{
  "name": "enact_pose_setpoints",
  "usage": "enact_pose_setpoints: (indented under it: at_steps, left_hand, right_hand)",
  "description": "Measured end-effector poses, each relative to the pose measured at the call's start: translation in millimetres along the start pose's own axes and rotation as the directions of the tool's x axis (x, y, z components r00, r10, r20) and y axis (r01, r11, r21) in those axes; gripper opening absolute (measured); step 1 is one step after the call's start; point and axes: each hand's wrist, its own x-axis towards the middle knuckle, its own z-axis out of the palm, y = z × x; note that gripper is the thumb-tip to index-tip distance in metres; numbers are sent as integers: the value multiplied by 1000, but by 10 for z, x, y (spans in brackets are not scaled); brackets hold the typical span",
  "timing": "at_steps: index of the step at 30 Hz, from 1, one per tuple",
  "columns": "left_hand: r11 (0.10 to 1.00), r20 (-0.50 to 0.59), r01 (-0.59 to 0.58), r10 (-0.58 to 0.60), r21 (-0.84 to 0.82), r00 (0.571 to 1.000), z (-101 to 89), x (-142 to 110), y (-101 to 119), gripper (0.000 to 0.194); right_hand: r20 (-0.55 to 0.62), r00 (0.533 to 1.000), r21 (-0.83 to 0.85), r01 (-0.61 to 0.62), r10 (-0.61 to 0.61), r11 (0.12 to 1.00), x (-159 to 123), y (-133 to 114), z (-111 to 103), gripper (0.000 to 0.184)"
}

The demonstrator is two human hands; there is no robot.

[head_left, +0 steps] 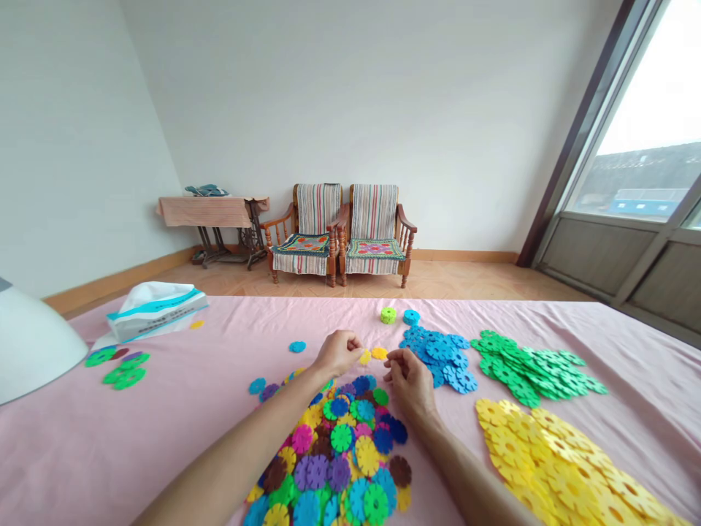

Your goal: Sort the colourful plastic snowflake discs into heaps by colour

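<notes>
**Q:** Left hand, quick?

**A:** Your left hand (338, 353) is nearly closed, fingertips pinched at a small yellow plastic snowflake disc (364, 356). Poor view there, so it may be gripped, but I can't tell.

**Q:** Right?

**A:** Your right hand (408, 380) is half open with curled fingers and nothing visible in it. It's just beside a second yellow plastic snowflake disc (379, 353), which lies between your hands on the pink cloth sheet (164, 431).

**Q:** What's around them?

**A:** Right under your hands is a mixed heap of multicoloured plastic snowflake discs (328, 446). To your right are separate piles: blue plastic discs (438, 358), green plastic discs (526, 369) and yellow plastic discs (564, 467). Ahead of your hands sit a short green disc stack (388, 315) and a short blue disc stack (411, 317). Far left, there's a white-and-blue tissue pack (156, 310) near a few loose green discs (117, 369).
</notes>
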Motion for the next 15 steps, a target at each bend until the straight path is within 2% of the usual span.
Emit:
enact_pose_setpoints:
  at_steps: [3,6,9,15]
  left_hand:
    - [999,-23,25,-26,-34,999,117,110,29,17]
    - [999,-42,25,-26,-29,999,56,115,6,21]
    - [1000,2,-10,10,0,1000,-147,21,-80,21]
    - [991,180,-92,74,93,981,-666,-326,-286,16]
  right_hand:
    - [6,1000,-1,-3,3,1000,3,9,-2,20]
    - [7,1000,-2,1,-1,1000,1,1,0,20]
    - [8,1000,8,-2,2,1000,-2,-10,3,19]
    - [31,999,-10,-10,10,1000,-5,-34,-5,18]
